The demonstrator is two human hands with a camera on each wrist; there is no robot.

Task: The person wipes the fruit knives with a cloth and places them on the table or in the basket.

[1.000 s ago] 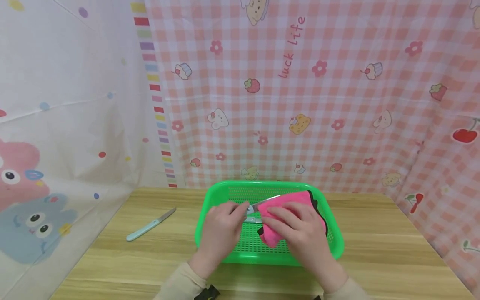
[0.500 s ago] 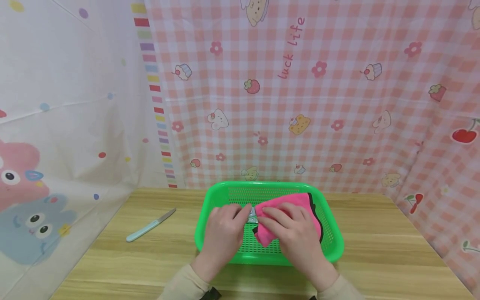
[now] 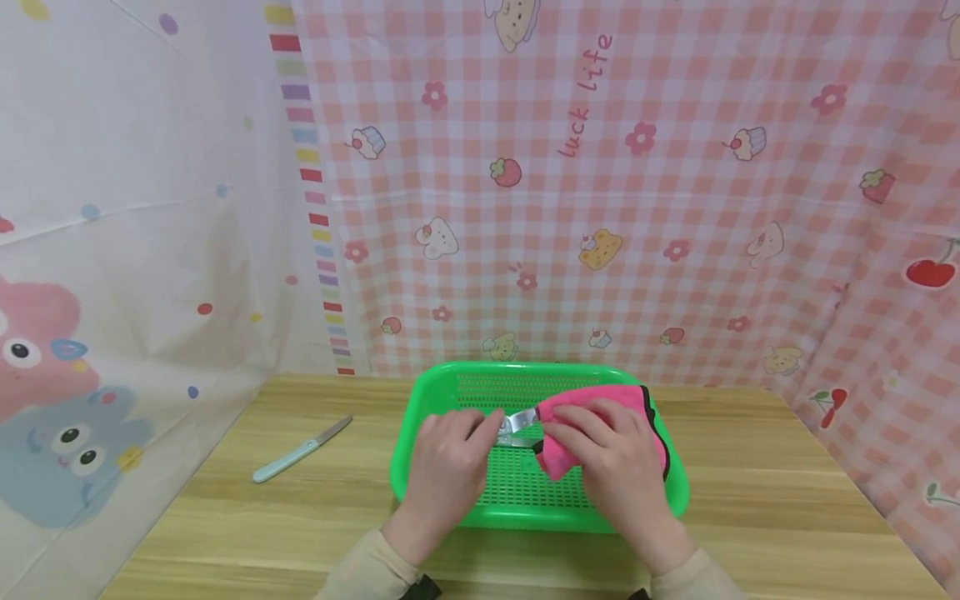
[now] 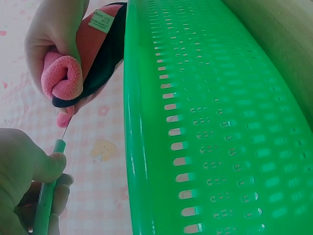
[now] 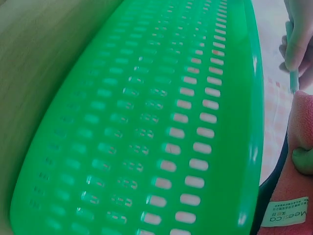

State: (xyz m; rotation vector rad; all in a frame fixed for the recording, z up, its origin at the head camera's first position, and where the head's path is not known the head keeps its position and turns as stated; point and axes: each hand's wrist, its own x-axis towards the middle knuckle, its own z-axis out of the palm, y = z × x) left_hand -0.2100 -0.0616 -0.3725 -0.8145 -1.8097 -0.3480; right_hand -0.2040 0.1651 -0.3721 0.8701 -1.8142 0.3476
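Note:
Over a green plastic basket [image 3: 540, 522], my left hand [image 3: 450, 462] grips a knife by its pale blue-green handle [image 4: 45, 205]. The knife's shiny blade [image 3: 523, 419] points right, its far part hidden in a folded pink cloth [image 3: 600, 404] with black edging. My right hand [image 3: 618, 454] holds that cloth around the blade, thumb pressed against it in the right wrist view. A second shiny strip [image 3: 517, 441] shows just below the blade; what it is I cannot tell. The cloth carries a white label [image 4: 101, 20].
Another knife [image 3: 300, 452] with a light blue handle lies on the wooden table [image 3: 225, 533], left of the basket. Behind stands a pink checked curtain [image 3: 555, 208]; a white patterned curtain [image 3: 150, 250] hangs at the left.
The right hand and cloth slid left toward the handle by half a second ago, then back right, baring the blade near the handle. The left hand stays almost still.

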